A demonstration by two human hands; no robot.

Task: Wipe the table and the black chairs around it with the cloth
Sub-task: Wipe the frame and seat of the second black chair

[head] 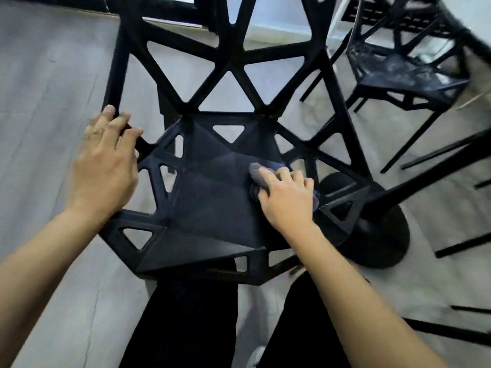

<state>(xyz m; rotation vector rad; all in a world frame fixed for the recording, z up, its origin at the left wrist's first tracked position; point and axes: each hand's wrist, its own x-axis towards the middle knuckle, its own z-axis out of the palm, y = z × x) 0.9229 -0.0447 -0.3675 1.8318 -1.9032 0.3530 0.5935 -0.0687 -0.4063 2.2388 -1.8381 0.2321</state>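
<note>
A black lattice chair [212,203] with triangular cut-outs stands right below me, its seat facing me and its backrest rising away. My right hand [285,193] presses a bunched grey-blue cloth [256,175] onto the right side of the seat, fingers curled over it. My left hand [106,160] lies on the chair's left armrest bar, fingers spread and fairly straight, fingertips at the upright post.
A second black chair [406,75] stands at the upper right. A round black table base [377,235] and its slanted post [430,171] sit just right of the seat. Thin black legs [462,245] cross the grey floor at right. My dark trouser legs [186,320] are below.
</note>
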